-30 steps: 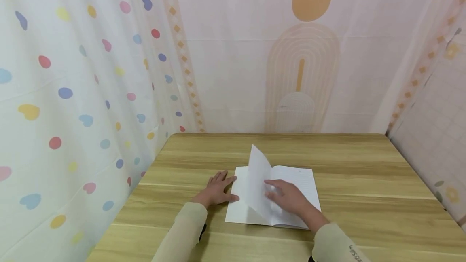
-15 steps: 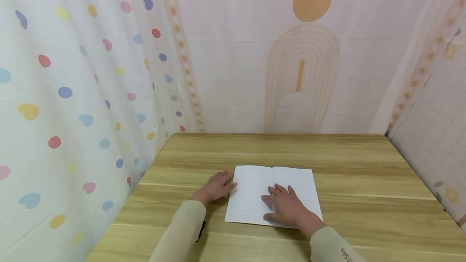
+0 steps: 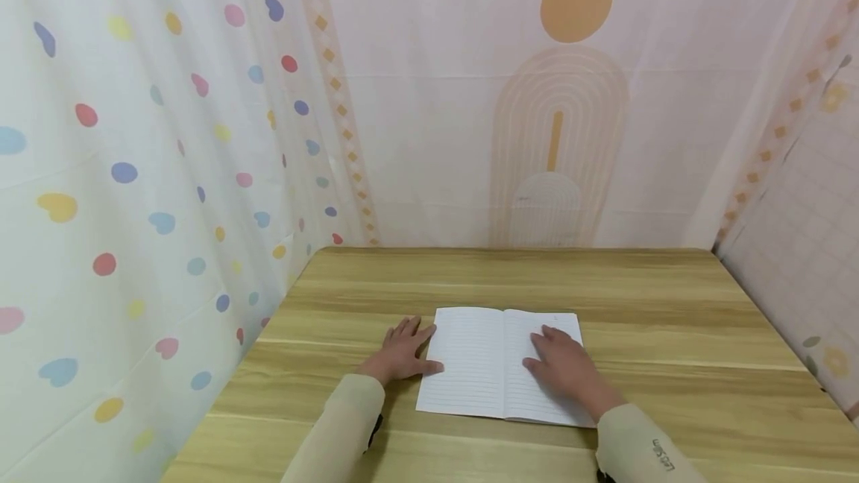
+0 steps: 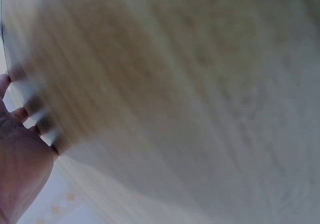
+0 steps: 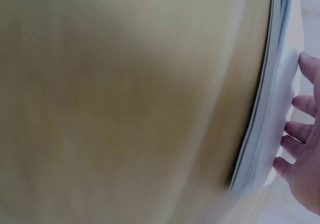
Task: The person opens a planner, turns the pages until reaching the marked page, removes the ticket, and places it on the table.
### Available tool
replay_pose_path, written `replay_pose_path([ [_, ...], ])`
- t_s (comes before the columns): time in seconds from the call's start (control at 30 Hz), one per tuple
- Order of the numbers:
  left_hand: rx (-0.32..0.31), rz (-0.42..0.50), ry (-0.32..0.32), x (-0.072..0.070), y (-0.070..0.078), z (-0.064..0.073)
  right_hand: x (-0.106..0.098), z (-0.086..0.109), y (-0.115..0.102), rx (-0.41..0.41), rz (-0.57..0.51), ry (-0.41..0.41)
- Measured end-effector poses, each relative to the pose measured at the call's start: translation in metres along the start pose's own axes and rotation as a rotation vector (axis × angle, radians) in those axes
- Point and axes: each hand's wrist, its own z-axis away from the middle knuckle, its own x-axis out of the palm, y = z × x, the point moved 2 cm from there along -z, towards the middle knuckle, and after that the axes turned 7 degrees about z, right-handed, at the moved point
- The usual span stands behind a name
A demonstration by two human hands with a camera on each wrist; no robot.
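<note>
A white lined notebook (image 3: 463, 364) lies open and flat on the wooden table, its centre fold running away from the person. My left hand (image 3: 401, 352) rests at the notebook's left edge, fingers spread, with the thumb and index fingertips right at the page margin. On the right page lies my right hand (image 3: 564, 364), its fingers extended toward the fold. In the right wrist view the fingertips of the right hand (image 5: 302, 144) touch the page above the stacked sheet edges of the notebook (image 5: 267, 108). The left wrist view has the left hand (image 4: 22, 144) with fingertips down on the tabletop.
The wood-grain table (image 3: 671, 334) extends on all sides of the notebook. A curtain with coloured dots (image 3: 161, 222) hangs along the left, and a pale patterned curtain (image 3: 429, 95) hangs behind the table's far edge.
The raised page has come down flat onto the left side, showing lined pages. My right hand has moved from that page over to the right page. The left hand lifted slightly, then settled back.
</note>
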Motion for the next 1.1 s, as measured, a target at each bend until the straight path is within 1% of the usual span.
replay_pose_path([
  [0.13,-0.001,-0.002,-0.001,0.0,0.001,0.001,-0.005,-0.001,0.019,0.077,0.04,-0.045],
  [0.3,0.008,-0.013,-0.01,0.002,0.0,0.001,-0.009,-0.001,0.042,0.166,0.045,-0.092],
  [0.37,0.009,-0.016,-0.013,0.003,0.0,0.001,-0.009,-0.001,0.051,0.196,0.042,-0.1],
  [0.5,0.011,-0.007,-0.008,0.004,0.0,0.002,-0.012,-0.001,0.064,0.227,0.011,-0.1],
  [0.63,0.013,-0.001,-0.002,0.002,0.002,0.003,-0.015,-0.002,0.068,0.218,0.029,-0.081],
  [0.77,0.01,-0.01,-0.007,-0.001,0.003,0.003,-0.017,-0.004,0.068,0.201,0.089,-0.069],
  [0.87,0.003,-0.013,-0.011,-0.002,0.004,0.003,-0.017,-0.005,0.067,0.192,0.115,-0.076],
  [0.97,0.001,-0.013,-0.007,-0.003,0.005,0.003,-0.017,-0.006,0.066,0.187,0.123,-0.084],
  [1.1,-0.004,-0.017,-0.005,-0.002,0.004,0.002,-0.016,-0.006,0.062,0.171,0.096,-0.071],
])
